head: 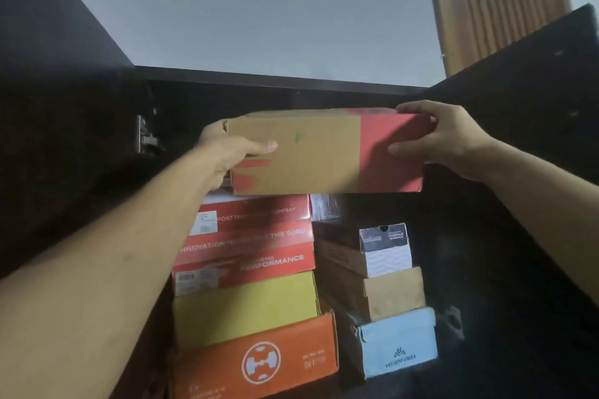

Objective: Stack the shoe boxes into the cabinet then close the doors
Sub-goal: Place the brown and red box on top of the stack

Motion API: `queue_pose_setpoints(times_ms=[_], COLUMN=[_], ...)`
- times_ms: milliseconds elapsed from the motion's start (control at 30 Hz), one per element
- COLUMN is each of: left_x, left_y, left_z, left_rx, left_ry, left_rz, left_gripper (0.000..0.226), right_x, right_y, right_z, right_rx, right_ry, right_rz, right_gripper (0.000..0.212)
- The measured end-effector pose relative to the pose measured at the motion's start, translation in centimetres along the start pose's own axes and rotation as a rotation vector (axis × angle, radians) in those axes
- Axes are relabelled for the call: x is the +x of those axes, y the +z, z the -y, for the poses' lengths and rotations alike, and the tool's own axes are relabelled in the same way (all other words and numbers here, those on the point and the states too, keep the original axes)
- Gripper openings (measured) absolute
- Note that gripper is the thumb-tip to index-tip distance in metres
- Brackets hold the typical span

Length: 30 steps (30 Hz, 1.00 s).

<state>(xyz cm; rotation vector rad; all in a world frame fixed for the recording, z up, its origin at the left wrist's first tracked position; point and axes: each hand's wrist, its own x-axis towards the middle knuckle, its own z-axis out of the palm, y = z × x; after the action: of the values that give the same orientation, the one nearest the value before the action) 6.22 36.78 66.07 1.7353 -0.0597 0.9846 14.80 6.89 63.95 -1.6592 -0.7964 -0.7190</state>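
Cardboard-brown and red shoe box [324, 152] was up at the top of the dark cabinet [285, 78], left hand [227, 149] and right hand [444, 136] gripping its ends, right above the left stack [246, 269]. Two stacks were already in, so pretty far along I'd say, but both doors were wide open.

The left hand [227, 147] shows only its thumb; its fingers are behind the held box [324, 152]. The fingertips of the right hand [444, 136] go over the top edge of this box and are hidden. The held box covers the top of the red boxes [249, 240], and their print is too blurred to read fully. The orange box [256, 363] is cut off by the lower picture edge. The inside of the cabinet [505, 236] is too dark to tell its walls and back.
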Motion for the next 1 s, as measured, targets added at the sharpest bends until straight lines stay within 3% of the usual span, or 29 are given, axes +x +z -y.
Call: queue_pose_setpoints(times_ms=[300,433,600,767,900,1000], left_x=[6.1,8.1,7.6,6.6,6.6,6.4], left_y=[-3.0,-3.8,-3.9,-3.9,-4.5,-4.8], left_z=[3.3,4.3,6.3,9.7,11.8,12.7], left_rx=[0.059,0.097,0.527,1.097,1.285,1.355], left_ry=[0.015,0.109,0.196,0.404,0.301,0.239], left_rz=[-0.198,-0.423,-0.600,-0.492,-0.290,-0.193], left_gripper=[0.055,0.054,0.061,0.056,0.073,0.082], right_x=[8.8,10.6,10.7,9.8,9.2,8.9], right_y=[9.2,13.1,17.9,21.2,22.5,23.2], right_z=[-2.5,-3.2,-4.6,-6.3,-7.5,-8.4], right_rx=[0.097,0.111,-0.075,-0.178,-0.272,-0.425], right_ry=[-0.050,-0.008,0.047,0.000,-0.086,-0.038], right_rz=[-0.029,-0.162,-0.318,-0.213,-0.087,0.092], right_gripper=[0.070,0.086,0.047,0.034,0.039,0.063])
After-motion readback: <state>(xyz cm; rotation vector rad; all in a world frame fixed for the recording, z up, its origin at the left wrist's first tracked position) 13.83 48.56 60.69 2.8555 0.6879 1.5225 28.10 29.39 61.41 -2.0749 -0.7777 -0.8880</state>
